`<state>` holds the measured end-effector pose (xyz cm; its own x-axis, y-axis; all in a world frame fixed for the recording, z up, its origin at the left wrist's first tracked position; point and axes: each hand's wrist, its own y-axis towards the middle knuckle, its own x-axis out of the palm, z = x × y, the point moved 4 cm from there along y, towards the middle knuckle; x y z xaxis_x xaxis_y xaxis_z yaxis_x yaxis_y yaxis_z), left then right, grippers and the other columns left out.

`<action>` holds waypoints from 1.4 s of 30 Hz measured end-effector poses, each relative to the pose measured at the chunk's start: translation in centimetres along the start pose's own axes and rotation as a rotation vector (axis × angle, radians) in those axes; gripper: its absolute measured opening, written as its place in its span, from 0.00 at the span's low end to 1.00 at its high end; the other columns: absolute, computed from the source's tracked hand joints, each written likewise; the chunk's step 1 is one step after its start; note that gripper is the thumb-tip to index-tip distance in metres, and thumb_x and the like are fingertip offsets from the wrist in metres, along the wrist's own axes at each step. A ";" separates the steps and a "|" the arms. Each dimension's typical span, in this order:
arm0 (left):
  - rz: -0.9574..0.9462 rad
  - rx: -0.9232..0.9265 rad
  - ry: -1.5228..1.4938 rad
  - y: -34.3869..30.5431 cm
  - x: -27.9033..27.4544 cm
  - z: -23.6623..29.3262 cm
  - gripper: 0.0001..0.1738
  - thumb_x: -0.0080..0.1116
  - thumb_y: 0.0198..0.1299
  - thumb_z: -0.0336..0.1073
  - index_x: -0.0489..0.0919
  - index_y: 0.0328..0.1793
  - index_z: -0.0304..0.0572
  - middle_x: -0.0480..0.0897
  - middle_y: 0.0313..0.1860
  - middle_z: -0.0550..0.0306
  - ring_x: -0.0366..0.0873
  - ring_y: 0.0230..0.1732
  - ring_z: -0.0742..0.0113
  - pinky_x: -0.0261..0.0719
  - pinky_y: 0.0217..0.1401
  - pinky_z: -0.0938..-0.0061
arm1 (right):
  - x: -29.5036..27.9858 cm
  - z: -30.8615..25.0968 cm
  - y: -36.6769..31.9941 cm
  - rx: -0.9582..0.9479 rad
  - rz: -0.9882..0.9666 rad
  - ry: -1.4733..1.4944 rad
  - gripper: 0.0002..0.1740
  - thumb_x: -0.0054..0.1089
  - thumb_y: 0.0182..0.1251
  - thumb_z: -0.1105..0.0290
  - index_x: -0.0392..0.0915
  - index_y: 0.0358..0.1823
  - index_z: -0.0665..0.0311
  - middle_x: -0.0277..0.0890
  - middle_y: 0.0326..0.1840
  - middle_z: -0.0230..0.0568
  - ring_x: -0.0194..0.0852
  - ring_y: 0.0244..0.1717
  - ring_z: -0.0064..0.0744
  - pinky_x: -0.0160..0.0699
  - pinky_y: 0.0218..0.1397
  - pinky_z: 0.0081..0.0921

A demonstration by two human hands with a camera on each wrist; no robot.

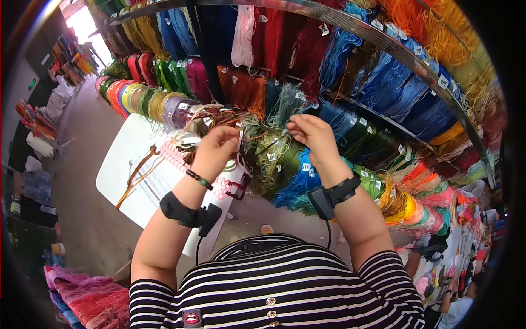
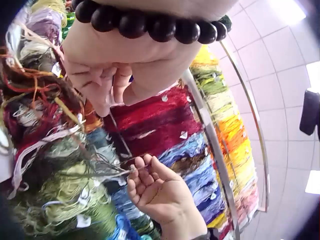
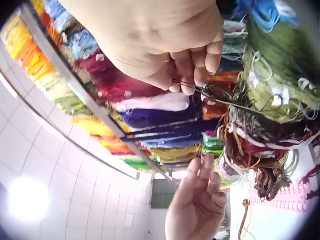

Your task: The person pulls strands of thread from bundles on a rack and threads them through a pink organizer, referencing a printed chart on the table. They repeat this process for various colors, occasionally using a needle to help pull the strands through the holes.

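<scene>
My right hand [image 1: 315,137] pinches thin dark thread strands [image 3: 210,94] between thumb and fingertips. In the right wrist view the strands run from the fingertips toward a tangled pile of threads [image 3: 245,135]. Across from it is my left hand [image 1: 216,148], its fingers loosely bent, with nothing visible between them in the right wrist view [image 3: 195,207]. It hovers over the near side of the mixed brown, red and white thread pile [image 1: 213,118]. Olive-green skeins [image 1: 276,153] with white tags hang just below and between the two hands.
A white table [image 1: 118,164] at left bears a printed sheet [image 1: 150,189], a pink holed strip [image 1: 175,156] and a brown thread bundle [image 1: 139,170]. Racks of coloured skeins rise ahead, with a curved metal rail [image 1: 378,35]. Another person [image 1: 460,307] is at lower right.
</scene>
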<state>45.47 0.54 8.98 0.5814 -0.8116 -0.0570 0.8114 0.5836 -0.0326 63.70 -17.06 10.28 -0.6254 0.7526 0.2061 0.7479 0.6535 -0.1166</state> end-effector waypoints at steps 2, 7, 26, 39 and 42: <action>-0.013 0.156 0.281 0.7 1.0 -1.2 0.14 0.61 0.59 0.33 0.79 0.51 0.36 0.82 0.37 0.59 0.76 0.32 0.72 0.77 0.38 0.76 | -1.5 0.4 -0.4 0.029 0.070 0.030 0.10 0.62 0.66 0.63 0.82 0.39 0.63 0.82 0.36 0.31 0.75 0.37 0.19 0.70 0.41 0.17; 0.155 0.238 0.598 1.1 3.1 -1.7 0.18 0.64 0.56 0.37 0.80 0.52 0.39 0.81 0.38 0.51 0.78 0.34 0.58 0.77 0.41 0.67 | -1.6 2.5 -0.8 0.034 -0.095 -0.233 0.13 0.61 0.66 0.67 0.80 0.46 0.67 0.82 0.36 0.32 0.77 0.35 0.20 0.74 0.39 0.18; 0.299 0.210 1.202 0.1 -4.0 1.4 0.08 0.56 0.55 0.33 0.84 0.37 0.44 0.83 0.38 0.46 0.81 0.41 0.46 0.80 0.43 0.58 | 4.9 4.3 0.6 -0.726 -0.057 -1.019 0.14 0.63 0.56 0.70 0.79 0.45 0.58 0.80 0.45 0.40 0.74 0.53 0.45 0.69 0.58 0.42; -0.010 0.195 0.755 4.7 1.8 -1.4 0.05 0.61 0.57 0.31 0.82 0.37 0.37 0.80 0.30 0.54 0.77 0.34 0.65 0.75 0.38 0.72 | 4.3 4.4 0.4 -0.773 -0.037 -0.938 0.13 0.63 0.55 0.70 0.79 0.43 0.60 0.80 0.44 0.40 0.75 0.51 0.46 0.71 0.55 0.41; -0.029 -0.018 0.457 4.9 0.7 -2.1 0.05 0.58 0.64 0.32 0.79 0.38 0.38 0.76 0.28 0.65 0.70 0.29 0.77 0.69 0.32 0.80 | 4.3 4.4 0.4 -0.781 -0.027 -0.937 0.13 0.63 0.55 0.70 0.79 0.43 0.60 0.81 0.44 0.40 0.76 0.50 0.46 0.72 0.54 0.41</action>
<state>49.69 2.88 6.68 0.4693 -0.7346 -0.4901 0.8235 0.5644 -0.0575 60.30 -13.18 6.84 -0.3193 0.7176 -0.6189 0.4629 0.6880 0.5589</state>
